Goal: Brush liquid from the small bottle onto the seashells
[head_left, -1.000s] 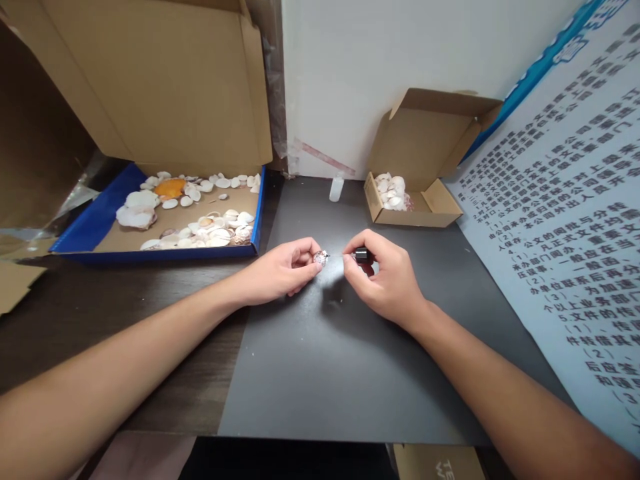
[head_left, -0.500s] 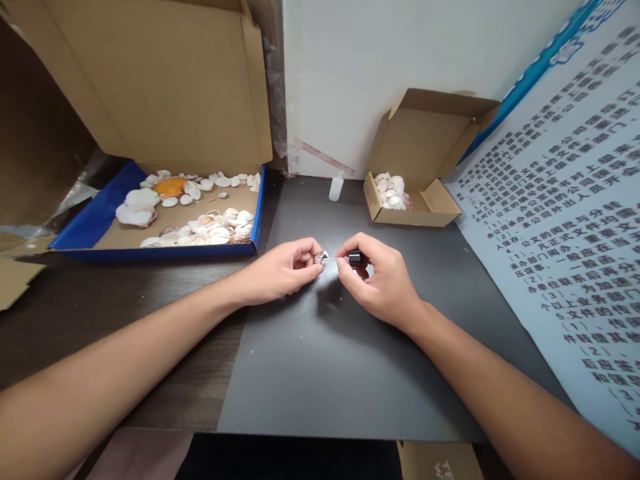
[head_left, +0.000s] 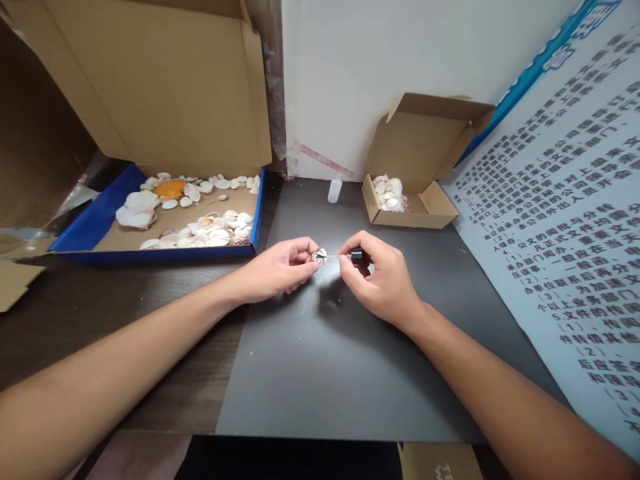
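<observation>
My left hand (head_left: 280, 270) pinches a small pale shell (head_left: 319, 255) between thumb and fingertips, just above the dark mat (head_left: 325, 360). My right hand (head_left: 383, 280) is closed on a small black cap with a thin brush (head_left: 356, 254), whose tip reaches the shell. Both hands meet over the middle of the mat, knuckles close together.
A blue-edged cardboard tray (head_left: 100, 223) with several shells lies at the back left, its lid raised. A small open carton (head_left: 425, 210) holding shells stands at the back right. A small white bottle (head_left: 334, 189) stands by the wall. A printed poster (head_left: 565, 220) leans on the right.
My right hand moved left, bringing the brush tip up to the shell. My left hand stayed nearly still with the shell.
</observation>
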`<state>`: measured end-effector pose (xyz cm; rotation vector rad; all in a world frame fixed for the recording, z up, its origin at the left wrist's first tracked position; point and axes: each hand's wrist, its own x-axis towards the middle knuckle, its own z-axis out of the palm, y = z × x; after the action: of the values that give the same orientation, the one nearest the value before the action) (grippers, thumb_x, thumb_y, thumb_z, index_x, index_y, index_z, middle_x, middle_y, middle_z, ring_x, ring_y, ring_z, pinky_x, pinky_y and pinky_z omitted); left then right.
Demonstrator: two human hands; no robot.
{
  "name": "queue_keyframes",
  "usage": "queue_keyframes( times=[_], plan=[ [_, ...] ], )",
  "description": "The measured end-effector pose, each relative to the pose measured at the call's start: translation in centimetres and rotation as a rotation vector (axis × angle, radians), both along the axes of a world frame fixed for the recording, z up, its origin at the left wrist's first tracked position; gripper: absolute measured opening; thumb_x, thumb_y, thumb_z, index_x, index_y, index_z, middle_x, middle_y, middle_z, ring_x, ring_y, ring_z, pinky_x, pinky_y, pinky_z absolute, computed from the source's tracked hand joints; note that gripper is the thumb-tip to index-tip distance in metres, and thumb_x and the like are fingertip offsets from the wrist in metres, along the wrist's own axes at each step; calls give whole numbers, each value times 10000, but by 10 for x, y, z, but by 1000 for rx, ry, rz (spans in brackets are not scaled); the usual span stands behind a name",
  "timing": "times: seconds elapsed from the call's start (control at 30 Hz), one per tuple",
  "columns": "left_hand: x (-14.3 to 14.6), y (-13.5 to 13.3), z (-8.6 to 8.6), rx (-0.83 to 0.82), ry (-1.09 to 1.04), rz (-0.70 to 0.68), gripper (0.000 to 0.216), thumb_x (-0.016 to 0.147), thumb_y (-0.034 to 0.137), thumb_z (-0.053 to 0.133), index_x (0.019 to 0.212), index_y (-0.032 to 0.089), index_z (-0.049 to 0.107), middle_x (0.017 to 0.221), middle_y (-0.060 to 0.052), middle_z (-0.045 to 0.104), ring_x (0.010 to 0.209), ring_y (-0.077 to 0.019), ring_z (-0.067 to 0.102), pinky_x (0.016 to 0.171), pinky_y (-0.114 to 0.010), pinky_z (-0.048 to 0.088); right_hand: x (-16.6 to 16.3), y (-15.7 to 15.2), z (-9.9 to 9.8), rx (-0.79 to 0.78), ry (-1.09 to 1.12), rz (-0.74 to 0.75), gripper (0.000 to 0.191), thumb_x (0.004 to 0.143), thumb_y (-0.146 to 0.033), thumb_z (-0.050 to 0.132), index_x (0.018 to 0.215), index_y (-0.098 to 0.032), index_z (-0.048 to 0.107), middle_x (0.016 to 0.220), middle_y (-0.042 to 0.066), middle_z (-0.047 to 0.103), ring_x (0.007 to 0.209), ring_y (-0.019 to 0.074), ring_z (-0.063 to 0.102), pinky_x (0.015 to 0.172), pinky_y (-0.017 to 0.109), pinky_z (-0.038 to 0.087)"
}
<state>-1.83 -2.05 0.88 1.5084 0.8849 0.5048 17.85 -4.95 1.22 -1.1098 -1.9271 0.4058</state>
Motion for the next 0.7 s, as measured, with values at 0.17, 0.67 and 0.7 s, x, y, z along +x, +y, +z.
queue_keyframes(
  times=[0.17,0.67,0.7],
  plan=[
    [0,0,-1,9,-12,0,150,904,312,548,876,195,458,573,87,454,461,-62,376,448,-191,296,2,2,-1,-9,-32,-55,90,784,-111,565,756,-193,541,672,-41,553,558,85,454,539,218,375],
    [1,-1,-5,64,-20,15,139,913,300,541,875,194,460,594,92,451,462,-55,366,440,-191,299,-1,-1,-1,-25,-39,-42,87,793,-123,565,754,-196,541,679,-39,558,559,86,458,545,220,381],
    [2,-2,-5,78,-23,22,133,909,290,543,873,193,460,597,93,450,462,-54,368,441,-191,300,-1,-1,0,-23,-36,-42,85,795,-124,567,754,-195,543,680,-39,559,555,85,455,544,220,381]
  ],
)
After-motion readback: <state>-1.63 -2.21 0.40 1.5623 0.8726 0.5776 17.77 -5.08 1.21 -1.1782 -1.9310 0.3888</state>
